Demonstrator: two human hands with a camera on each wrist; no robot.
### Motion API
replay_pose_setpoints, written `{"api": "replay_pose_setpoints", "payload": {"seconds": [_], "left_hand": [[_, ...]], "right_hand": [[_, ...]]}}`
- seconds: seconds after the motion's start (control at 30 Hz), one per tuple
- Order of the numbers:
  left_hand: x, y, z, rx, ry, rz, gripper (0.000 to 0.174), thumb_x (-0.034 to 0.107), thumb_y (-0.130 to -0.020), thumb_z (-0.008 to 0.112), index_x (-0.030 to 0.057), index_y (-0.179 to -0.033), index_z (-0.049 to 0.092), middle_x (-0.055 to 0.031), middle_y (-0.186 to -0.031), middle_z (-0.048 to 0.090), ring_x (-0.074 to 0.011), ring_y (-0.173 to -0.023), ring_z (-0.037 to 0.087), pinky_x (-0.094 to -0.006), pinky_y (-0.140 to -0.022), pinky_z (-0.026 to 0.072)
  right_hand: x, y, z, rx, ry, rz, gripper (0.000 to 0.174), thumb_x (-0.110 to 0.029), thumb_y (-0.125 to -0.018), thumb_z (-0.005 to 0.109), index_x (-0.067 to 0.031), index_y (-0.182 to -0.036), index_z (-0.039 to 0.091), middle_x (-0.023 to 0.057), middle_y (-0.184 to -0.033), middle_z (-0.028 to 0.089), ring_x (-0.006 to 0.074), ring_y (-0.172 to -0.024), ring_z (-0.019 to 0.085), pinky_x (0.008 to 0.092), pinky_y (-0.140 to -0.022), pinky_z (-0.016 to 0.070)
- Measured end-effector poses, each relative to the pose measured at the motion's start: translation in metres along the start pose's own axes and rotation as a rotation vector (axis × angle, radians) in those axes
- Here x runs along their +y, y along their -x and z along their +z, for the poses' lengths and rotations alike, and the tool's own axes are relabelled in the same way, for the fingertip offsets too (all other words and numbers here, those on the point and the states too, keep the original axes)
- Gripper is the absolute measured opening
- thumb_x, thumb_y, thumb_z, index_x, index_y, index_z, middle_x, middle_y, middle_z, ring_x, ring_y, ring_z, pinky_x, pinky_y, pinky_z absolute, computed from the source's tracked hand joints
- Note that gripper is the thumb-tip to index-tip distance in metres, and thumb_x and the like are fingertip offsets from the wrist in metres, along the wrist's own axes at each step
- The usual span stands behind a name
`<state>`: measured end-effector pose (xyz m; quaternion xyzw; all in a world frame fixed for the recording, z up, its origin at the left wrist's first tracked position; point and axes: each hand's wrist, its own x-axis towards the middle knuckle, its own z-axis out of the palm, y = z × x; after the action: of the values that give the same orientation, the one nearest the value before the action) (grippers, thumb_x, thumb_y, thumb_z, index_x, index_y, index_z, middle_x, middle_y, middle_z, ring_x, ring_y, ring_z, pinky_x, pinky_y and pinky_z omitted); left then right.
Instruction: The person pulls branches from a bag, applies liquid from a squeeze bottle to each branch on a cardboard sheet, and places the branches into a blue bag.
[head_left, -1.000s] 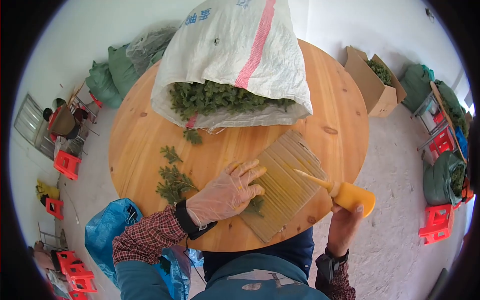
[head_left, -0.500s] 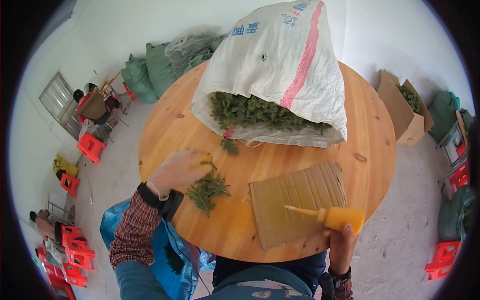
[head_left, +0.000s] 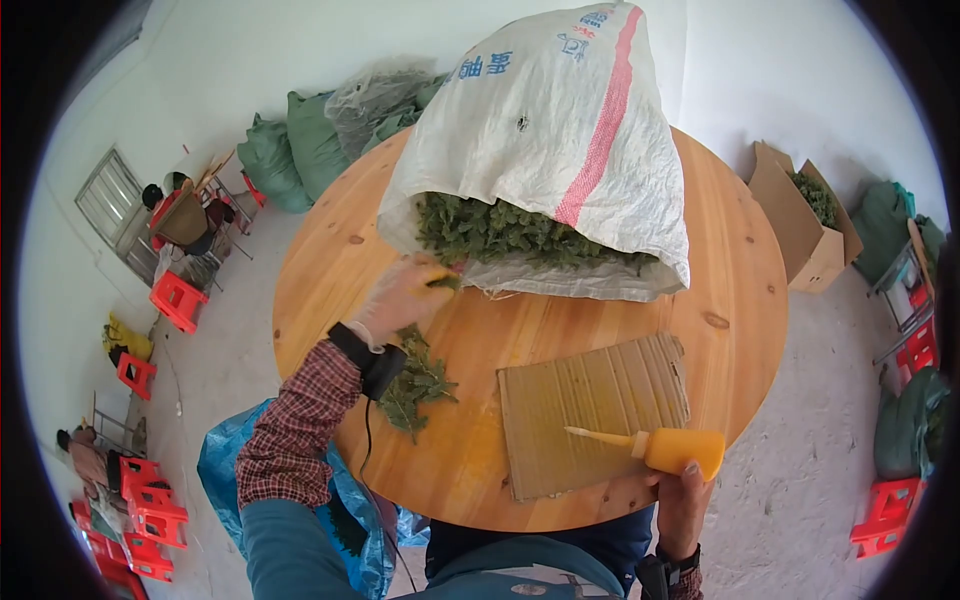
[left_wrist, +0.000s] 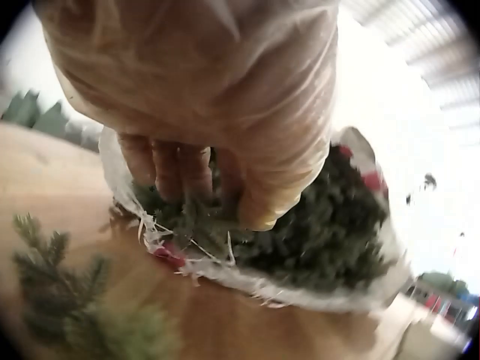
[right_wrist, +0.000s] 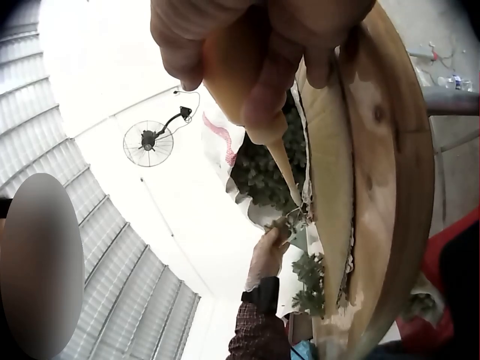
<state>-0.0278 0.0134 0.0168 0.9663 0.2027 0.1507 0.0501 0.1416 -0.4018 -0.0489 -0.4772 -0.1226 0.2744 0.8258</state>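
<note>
Since half a second ago the left hand (head_left: 400, 295) has left the loose sprigs (head_left: 418, 385) lying on the round wooden table (head_left: 740, 290) and gone up to the mouth of the white woven sack (head_left: 550, 130); the loose sprigs now lie by its wrist, just behind it, and have not shifted. The right hand (head_left: 682, 505) has hardly moved; its fingers are wrapped round the orange squeeze bottle (head_left: 685, 450), whose long nozzle lies low over the near part of the cardboard sheet (head_left: 600, 395) – touching it or just above, I cannot tell.

In the left wrist view the gloved fingers (left_wrist: 180, 165) are curled downward and pressed close together, sunk into the green sprigs (left_wrist: 322, 225) that spill from the sack, with the thumb closing against them; they pinch a small tuft right at the frayed edge of the opening.

As I judge it, the work stands at fetching fresh greenery – the cardboard carries yellow smears but no sprig at present, and the bottle is held ready rather than squeezed.

Off the table stand an open cardboard box (head_left: 800, 230) with more greenery, a blue bag (head_left: 225, 460) beside the person's left sleeve, and red stools (head_left: 880, 530) on the floor
</note>
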Motion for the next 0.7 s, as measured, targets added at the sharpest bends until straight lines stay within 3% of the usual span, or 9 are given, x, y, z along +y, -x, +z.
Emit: {"api": "replay_pose_setpoints", "payload": {"seconds": [0.1, 0.3, 0.4, 0.5, 0.63, 0.7], "left_hand": [[0.019, 0.009, -0.043, -0.185, 0.872, -0.191, 0.039, 0.026, -0.09, 0.062, 0.0044, -0.123, 0.063, -0.0107, -0.122, 0.061, -0.0251, -0.113, 0.056, -0.0347, -0.099, 0.0412], [0.057, 0.029, -0.066, -0.207, 0.975, -0.307, 0.037, 0.022, -0.093, 0.06, 0.0009, -0.124, 0.061, -0.0058, -0.115, 0.063, -0.0155, -0.108, 0.056, -0.0305, -0.094, 0.0439], [0.068, 0.031, -0.062, -0.263, 1.082, -0.369, 0.036, 0.02, -0.093, 0.059, 0.0015, -0.124, 0.061, -0.0045, -0.113, 0.064, -0.0126, -0.104, 0.057, -0.0292, -0.092, 0.0453], [0.092, 0.033, -0.049, -0.486, 1.143, -0.264, 0.035, 0.018, -0.092, 0.06, 0.0032, -0.124, 0.06, -0.0014, -0.11, 0.064, -0.0086, -0.1, 0.057, -0.0257, -0.091, 0.0448], [0.113, 0.044, 0.003, -0.662, 1.109, -0.121, 0.038, 0.015, -0.088, 0.062, 0.0047, -0.125, 0.059, -0.0056, -0.113, 0.064, -0.0153, -0.103, 0.059, -0.0288, -0.092, 0.0458], [0.128, 0.051, 0.013, -0.438, 0.617, 0.061, 0.042, 0.012, -0.085, 0.062, 0.0057, -0.126, 0.058, -0.0095, -0.118, 0.061, -0.0229, -0.108, 0.058, -0.0332, -0.093, 0.0459]], "right_hand": [[0.003, -0.001, -0.009, -0.059, 0.034, 0.014, 0.053, -0.039, -0.092, 0.065, 0.0016, -0.123, 0.049, 0.0136, -0.107, 0.063, 0.0178, -0.076, 0.063, 0.0277, -0.071, 0.0522], [-0.002, 0.002, -0.007, -0.077, 0.008, 0.028, 0.053, -0.035, -0.089, 0.069, 0.0046, -0.12, 0.052, 0.0152, -0.105, 0.064, 0.0208, -0.079, 0.065, 0.0298, -0.07, 0.0536], [-0.007, 0.006, -0.006, -0.165, 0.079, 0.047, 0.053, -0.042, -0.093, 0.063, -0.0008, -0.124, 0.049, 0.0124, -0.106, 0.063, 0.0171, -0.078, 0.061, 0.0284, -0.07, 0.051], [0.006, 0.012, -0.022, -0.117, -0.042, 0.04, 0.052, -0.043, -0.094, 0.061, -0.0022, -0.125, 0.05, 0.0117, -0.106, 0.063, 0.0165, -0.077, 0.06, 0.0295, -0.07, 0.0499], [0.009, 0.019, -0.028, -0.056, -0.19, 0.007, 0.049, -0.044, -0.096, 0.057, -0.0039, -0.125, 0.051, 0.0105, -0.106, 0.064, 0.0154, -0.074, 0.058, 0.0308, -0.072, 0.0483], [0.005, 0.021, -0.03, -0.031, -0.233, -0.014, 0.048, -0.044, -0.097, 0.056, -0.0044, -0.125, 0.052, 0.01, -0.105, 0.064, 0.015, -0.073, 0.057, 0.0312, -0.072, 0.0478]]}}
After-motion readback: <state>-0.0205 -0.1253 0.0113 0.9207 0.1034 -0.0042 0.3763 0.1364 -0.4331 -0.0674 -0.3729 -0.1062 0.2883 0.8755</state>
